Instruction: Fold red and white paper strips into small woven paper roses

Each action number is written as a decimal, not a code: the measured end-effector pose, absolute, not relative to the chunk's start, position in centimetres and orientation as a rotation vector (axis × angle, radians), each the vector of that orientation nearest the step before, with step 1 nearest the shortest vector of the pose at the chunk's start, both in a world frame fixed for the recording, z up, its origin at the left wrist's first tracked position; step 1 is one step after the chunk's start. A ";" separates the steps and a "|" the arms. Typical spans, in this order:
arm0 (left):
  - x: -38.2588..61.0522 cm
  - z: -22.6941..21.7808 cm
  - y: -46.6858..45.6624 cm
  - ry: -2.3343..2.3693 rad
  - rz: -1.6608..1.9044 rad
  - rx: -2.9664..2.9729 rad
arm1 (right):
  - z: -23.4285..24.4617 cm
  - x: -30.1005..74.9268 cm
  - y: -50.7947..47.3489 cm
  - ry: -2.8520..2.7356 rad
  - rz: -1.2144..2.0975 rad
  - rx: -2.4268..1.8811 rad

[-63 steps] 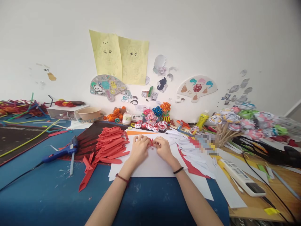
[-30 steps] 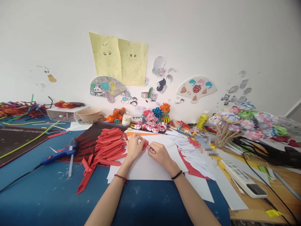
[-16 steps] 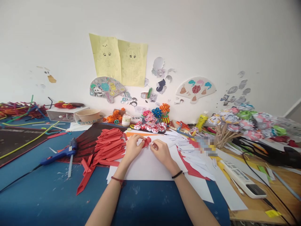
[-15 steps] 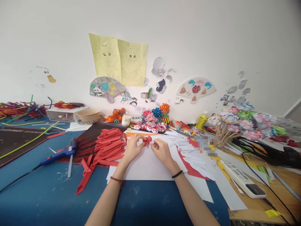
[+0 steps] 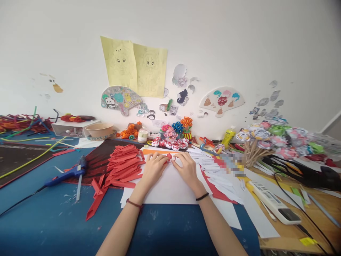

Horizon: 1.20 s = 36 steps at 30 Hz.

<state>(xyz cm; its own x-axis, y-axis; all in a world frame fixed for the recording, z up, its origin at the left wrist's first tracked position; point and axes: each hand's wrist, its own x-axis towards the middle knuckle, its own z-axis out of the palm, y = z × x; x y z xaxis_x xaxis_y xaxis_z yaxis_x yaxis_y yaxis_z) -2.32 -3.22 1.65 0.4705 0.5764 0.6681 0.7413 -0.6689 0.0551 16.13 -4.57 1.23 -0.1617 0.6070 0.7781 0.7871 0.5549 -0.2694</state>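
Red paper, folded small, occupies the centre: we hold the red paper piece (image 5: 169,156) over the far edge of the white sheet (image 5: 167,191), which serves as our landmark. Our left hand (image 5: 153,168) meets the piece from the left side of the sheet and our right hand (image 5: 188,168) from the right side. The fingers (image 5: 162,159) of both hands are drawn together and clamped on the piece, so that only a small part of it shows between the fingertips; we cannot tell whether it touches the sheet. Both hands lie over the far half of the white sheet, and both forearms cross its near edge, each with a thin band at the wrist.

Left of the white sheet, touching its edge, lies the heap of red folded strips (image 5: 124,163). Farther left of the sheet, the blue glue gun (image 5: 66,174) lies on the blue counter (image 5: 53,220), its cord running away from the sheet. Right of the white sheet, overlapping its edge, we see white paper strips (image 5: 213,167) spread upon red paper. Well to the right of the sheet lies the white remote control (image 5: 274,202). Just beyond the sheet's far edge stands a row of red-and-white paper balls (image 5: 170,144). Beyond its far right corner, well apart, rests the bundle of paper flowers on sticks (image 5: 262,137).
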 end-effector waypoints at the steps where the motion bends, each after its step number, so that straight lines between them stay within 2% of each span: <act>1: -2.3 1.6 -3.2 -1.120 -0.977 -2.474 | 1.2 16.1 -4.6 -1.891 -0.252 -1.123; 19: -2.2 1.8 -3.5 -1.153 -0.958 -2.522 | 1.1 16.2 -4.5 -1.911 -0.224 -1.075; 29: -1.6 1.3 -3.7 -1.128 -0.871 -2.500 | 1.3 16.0 -4.8 -2.023 -0.465 -1.104; 36: -1.7 1.3 -4.2 -1.262 -1.014 -2.524 | 0.4 15.7 -4.4 -2.013 -0.452 -0.993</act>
